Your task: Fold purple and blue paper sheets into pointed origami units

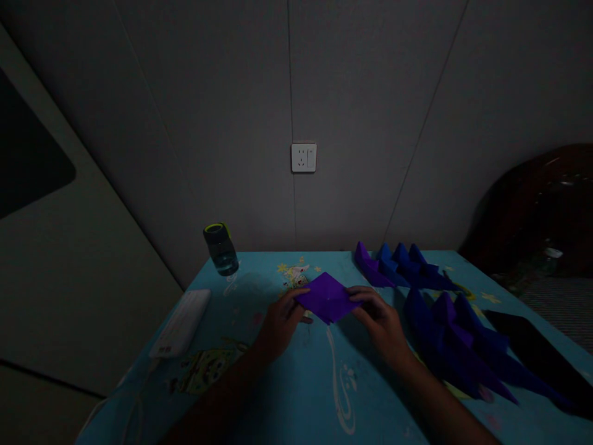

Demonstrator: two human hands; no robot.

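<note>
So yeah, some folded purple paper (327, 298) is being pinched at opposite corners by the left hand (279, 320) and right hand (382, 318), and it's being held over the blue tablecloth (296, 389) near paper boats (433, 337)

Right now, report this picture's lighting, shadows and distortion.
Head view: dim overall, the dark shape at right nearly lost apart from faint glints; head view: soft shadow on the tablecloth beside the right forearm; head view: the bottle leans outward, probably wide-lens stretch; head view: the purple paper has readable edges, fine creases hard to make out.
</note>
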